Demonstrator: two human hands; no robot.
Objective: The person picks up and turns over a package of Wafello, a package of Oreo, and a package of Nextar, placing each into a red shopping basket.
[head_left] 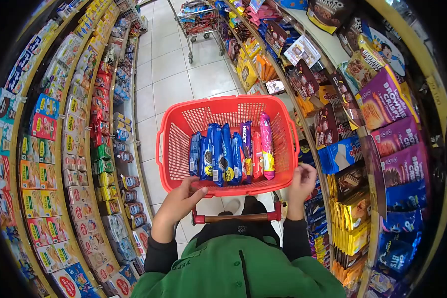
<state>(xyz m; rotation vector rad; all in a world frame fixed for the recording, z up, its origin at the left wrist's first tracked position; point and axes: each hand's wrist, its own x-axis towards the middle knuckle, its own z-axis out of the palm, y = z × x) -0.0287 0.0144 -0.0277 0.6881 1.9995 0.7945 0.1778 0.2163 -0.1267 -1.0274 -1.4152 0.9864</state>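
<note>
A red plastic basket stands in front of me, above the handle of a cart. Inside it several blue cookie packs lie side by side, with a purple pack, a red one and a pink one to their right. My left hand is at the basket's near left rim, thumb and fingers apart, holding nothing visible. Beside the near right corner of the basket is my right hand, its fingers curled loosely and apart, with nothing seen in them.
Shelves of boxed goods line the left side. On the right, shelves carry snack packs and yellow packs. Farther up the tiled aisle stands another cart loaded with packs.
</note>
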